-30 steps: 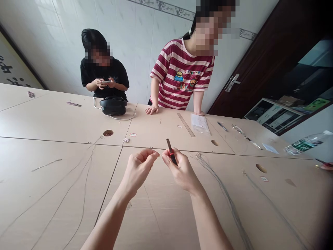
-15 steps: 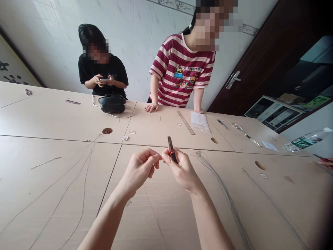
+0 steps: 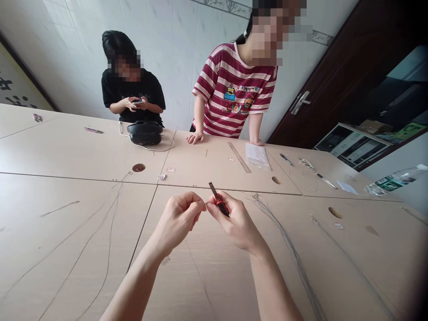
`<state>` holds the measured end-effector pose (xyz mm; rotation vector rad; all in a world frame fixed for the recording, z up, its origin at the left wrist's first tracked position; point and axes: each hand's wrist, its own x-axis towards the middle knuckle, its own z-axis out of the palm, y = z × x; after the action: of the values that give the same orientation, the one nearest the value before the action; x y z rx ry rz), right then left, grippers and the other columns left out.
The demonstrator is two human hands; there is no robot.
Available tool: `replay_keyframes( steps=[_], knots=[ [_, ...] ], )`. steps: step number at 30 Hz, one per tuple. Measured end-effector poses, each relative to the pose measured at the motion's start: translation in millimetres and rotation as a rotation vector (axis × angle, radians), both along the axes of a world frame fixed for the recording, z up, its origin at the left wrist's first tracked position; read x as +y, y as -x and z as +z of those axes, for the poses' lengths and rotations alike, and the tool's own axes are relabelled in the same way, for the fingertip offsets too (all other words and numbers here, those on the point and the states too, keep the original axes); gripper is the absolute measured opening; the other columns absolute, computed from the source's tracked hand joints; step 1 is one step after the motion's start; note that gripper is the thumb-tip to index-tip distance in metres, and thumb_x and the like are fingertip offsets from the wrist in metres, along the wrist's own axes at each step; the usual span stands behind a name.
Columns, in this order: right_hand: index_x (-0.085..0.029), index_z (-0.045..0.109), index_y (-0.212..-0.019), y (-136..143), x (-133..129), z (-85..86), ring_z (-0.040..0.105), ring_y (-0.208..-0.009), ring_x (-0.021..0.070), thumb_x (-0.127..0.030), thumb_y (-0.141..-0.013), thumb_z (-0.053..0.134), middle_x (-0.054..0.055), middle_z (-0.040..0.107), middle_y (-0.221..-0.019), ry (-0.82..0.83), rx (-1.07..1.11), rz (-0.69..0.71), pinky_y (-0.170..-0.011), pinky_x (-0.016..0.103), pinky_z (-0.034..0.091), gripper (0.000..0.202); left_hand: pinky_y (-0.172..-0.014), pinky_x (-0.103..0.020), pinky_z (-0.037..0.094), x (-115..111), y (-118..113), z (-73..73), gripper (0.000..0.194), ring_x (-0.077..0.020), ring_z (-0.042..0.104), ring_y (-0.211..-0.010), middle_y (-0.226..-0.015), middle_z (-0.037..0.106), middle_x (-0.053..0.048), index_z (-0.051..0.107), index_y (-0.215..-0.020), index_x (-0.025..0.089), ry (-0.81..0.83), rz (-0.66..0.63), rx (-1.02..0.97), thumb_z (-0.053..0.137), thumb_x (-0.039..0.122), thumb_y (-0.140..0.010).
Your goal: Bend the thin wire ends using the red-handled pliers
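Thumb and forefinger of my left hand are pinched around the end of a thin cord, which hangs down toward the near side of the table. Close beside it, my right hand is wrapped round a small tool with a dark metal tip and a red and black handle; the tip points up and left. The right thumb and forefinger are also pressed together near the left fingertips, and whatever is between them is too small to make out.
Grey cord bundles lie to the right, loose cords to the left. Farther back are a ruler, a plastic bag, a black device and a bottle. Two people are across the table, one leaning on it.
The tool in my right hand has tilted to the left, and my fingertips have shifted slightly. A hand at the far right edge has gone out of view.
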<state>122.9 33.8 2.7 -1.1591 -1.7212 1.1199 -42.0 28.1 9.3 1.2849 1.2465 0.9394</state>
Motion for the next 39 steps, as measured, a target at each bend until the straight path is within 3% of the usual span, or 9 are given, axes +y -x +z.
replay_keyframes(
  steps=[11,27,39],
  knots=[
    [-0.020,0.051,-0.081,-1.5,-2.6,2.4,0.036,-0.059,0.0099,-0.035,-0.094,0.054,-0.005,0.043,-0.069,-0.002,-0.042,0.005,-0.056,0.024,0.030,0.020,-0.047,-0.025,0.018,-1.5,3.8,-3.6,0.019,-0.0094,0.024,-0.050,-0.052,0.029,0.007,0.056,-0.069,0.019,0.010,-0.052,0.036,0.048,0.028,-0.084],
    [-0.020,0.056,-0.083,-3.5,-3.9,7.0,0.041,-0.063,0.0114,-0.037,-0.093,0.056,-0.003,0.047,-0.073,-0.025,-0.074,0.007,-0.059,0.025,0.034,0.020,-0.049,-0.026,0.018,-2.0,5.1,-2.4,0.019,-0.0099,0.023,-0.051,-0.054,0.028,0.006,0.055,-0.069,0.020,0.013,-0.068,0.036,0.047,0.027,-0.084],
    [-0.022,0.049,-0.082,-0.6,-1.8,0.5,0.044,-0.071,0.0145,-0.033,-0.096,0.050,-0.001,0.047,-0.078,-0.174,-0.166,0.020,-0.067,0.027,0.038,0.018,-0.047,-0.025,0.014,-1.0,3.4,-1.7,0.019,-0.0101,0.017,-0.051,-0.055,0.023,0.006,0.050,-0.063,0.020,0.026,-0.061,0.051,0.050,0.028,-0.081]
  ],
)
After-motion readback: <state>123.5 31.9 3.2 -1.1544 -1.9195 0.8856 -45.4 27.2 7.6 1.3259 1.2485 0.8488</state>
